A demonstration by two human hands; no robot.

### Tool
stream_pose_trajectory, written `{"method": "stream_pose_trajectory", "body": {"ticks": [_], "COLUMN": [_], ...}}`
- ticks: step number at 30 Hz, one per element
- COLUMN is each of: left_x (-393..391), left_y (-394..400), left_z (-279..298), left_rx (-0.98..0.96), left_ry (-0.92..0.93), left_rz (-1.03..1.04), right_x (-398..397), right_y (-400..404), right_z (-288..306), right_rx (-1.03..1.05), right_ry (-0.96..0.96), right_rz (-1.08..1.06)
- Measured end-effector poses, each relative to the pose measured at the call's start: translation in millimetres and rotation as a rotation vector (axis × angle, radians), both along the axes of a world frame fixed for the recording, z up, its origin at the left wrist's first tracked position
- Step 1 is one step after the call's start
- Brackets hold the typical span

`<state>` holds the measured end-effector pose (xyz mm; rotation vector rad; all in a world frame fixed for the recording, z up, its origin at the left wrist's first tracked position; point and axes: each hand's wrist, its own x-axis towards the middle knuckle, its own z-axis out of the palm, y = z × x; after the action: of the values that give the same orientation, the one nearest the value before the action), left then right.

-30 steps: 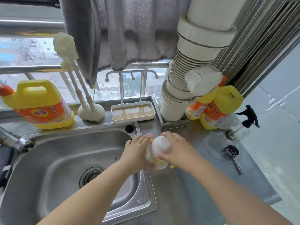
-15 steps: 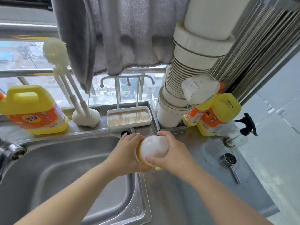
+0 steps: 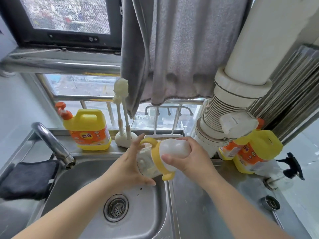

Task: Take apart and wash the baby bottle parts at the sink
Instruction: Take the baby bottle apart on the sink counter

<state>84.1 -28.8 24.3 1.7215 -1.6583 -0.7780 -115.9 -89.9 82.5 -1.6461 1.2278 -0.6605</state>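
A baby bottle (image 3: 146,165) with a clear body, a yellow handled collar (image 3: 158,159) and a frosted white cap (image 3: 174,150) is held tilted above the right rim of the steel sink (image 3: 89,178). My left hand (image 3: 128,167) cups the bottle's body from the left, thumb underneath. My right hand (image 3: 191,158) wraps round the white cap, its thumb on the near side. Part of the bottle body is hidden behind my left hand.
A faucet (image 3: 51,142) rises at the sink's left, a dark cloth (image 3: 27,180) beside it. Yellow detergent jugs stand at the back left (image 3: 88,130) and right (image 3: 253,152). Bottle brushes (image 3: 122,121) and a drying rack (image 3: 165,118) line the ledge. A drain strainer (image 3: 116,208) lies below.
The bottle has been lifted off the counter and tilted, cap to the right, above the sink's rim. Both hands rose with it. The camera tipped upward, showing more window.
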Motion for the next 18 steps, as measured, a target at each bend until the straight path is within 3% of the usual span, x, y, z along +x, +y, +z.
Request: {"method": "stream_pose_trajectory", "body": {"ticks": [11, 15, 18], "left_x": [33.3, 49.8, 59.6], "left_y": [27.2, 35.2, 39.2], "left_z": [32.5, 29.7, 26.1], "left_rx": [-0.142, -0.094, -0.118], "left_ry": [-0.148, -0.122, -0.198], "left_rz": [-0.088, -0.145, -0.147], "right_x": [25.6, 33.9, 38.6], "right_y": [17.8, 21.6, 17.3], "right_z": [9.5, 25.4, 25.8], "right_rx": [-0.025, -0.149, -0.097], "right_ry": [-0.01, 0.135, 0.138], "right_rz": [0.141, 0.384, 0.411]}}
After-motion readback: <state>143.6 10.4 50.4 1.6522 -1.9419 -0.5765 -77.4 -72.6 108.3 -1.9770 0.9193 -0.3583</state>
